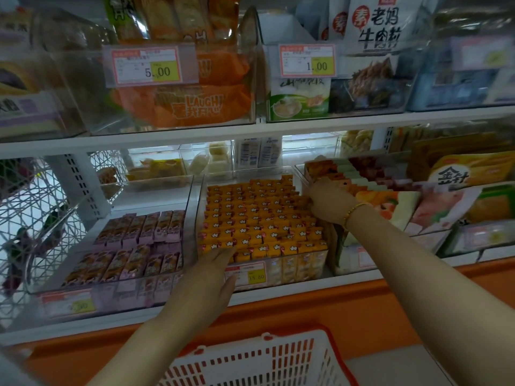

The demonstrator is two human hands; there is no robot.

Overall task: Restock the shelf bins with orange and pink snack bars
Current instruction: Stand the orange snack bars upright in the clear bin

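A clear shelf bin (195, 207) in the middle is packed with several rows of upright orange snack bars (259, 218). To its left, another clear bin holds pink snack bars (142, 246) in two rows. My left hand (211, 271) rests with straight fingers on the front row of orange bars, over the bin's front wall. My right hand (324, 200) is at the right side of the orange bars, its fingers tucked down among them at the bin's right wall. A gold bracelet sits on that wrist.
A white and red basket (259, 360) sits below the hands, in front of the orange shelf ledge (306, 305). Right of the orange bin are bins of flat packets (390, 201). The shelf above (250, 129) carries bins of bagged snacks. A wire rack (36, 218) stands left.
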